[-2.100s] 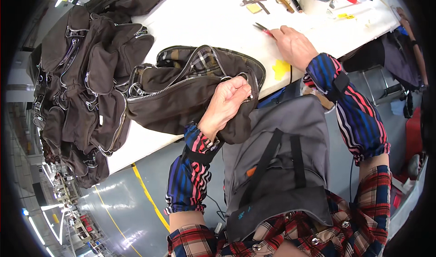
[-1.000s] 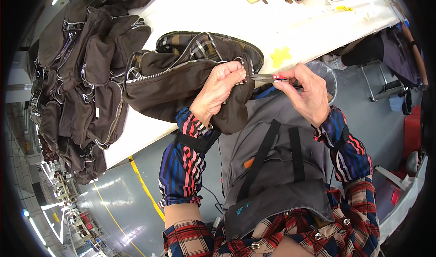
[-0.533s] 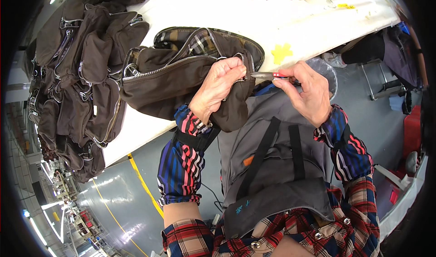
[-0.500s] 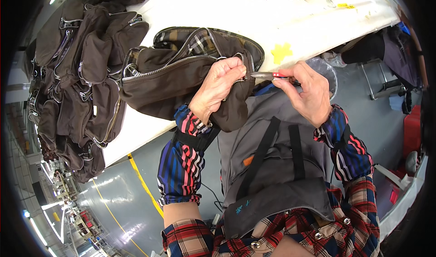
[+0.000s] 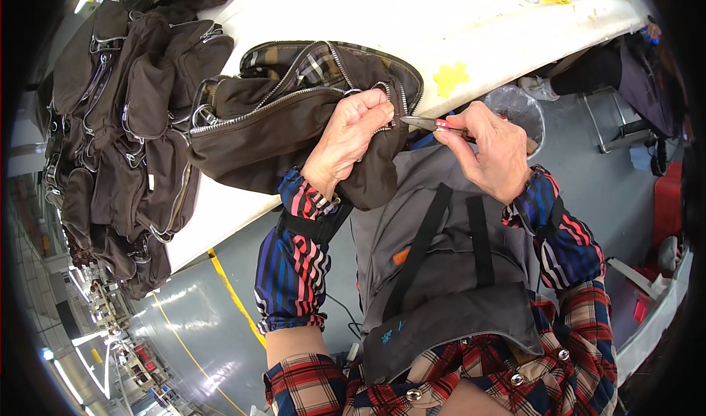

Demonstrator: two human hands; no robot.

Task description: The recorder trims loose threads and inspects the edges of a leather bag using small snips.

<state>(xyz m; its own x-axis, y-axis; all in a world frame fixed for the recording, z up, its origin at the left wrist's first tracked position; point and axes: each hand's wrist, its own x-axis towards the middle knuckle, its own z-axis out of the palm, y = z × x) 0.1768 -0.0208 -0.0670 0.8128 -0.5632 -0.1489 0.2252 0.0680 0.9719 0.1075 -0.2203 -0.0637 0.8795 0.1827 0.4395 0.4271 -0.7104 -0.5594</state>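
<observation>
A dark brown zippered bag [image 5: 272,118] with a plaid lining lies at the near edge of the white table [image 5: 412,19]. My left hand [image 5: 346,140] grips its fabric beside the zipper, at the bag's right end. My right hand [image 5: 489,148] holds small thread snips [image 5: 423,123] with a red handle. Their metal tips point left and almost touch the bag at my left fingers.
A heap of similar dark brown bags [image 5: 125,122] covers the table's left part. Small tools lie at the far edge, and a yellow scrap [image 5: 450,78] sits near the right. A clear bin [image 5: 518,111] stands on the grey floor beside my apron.
My right hand left the far side of the table, took up the snips and brought them to the bag. My left hand shifted its grip along the zipper edge.
</observation>
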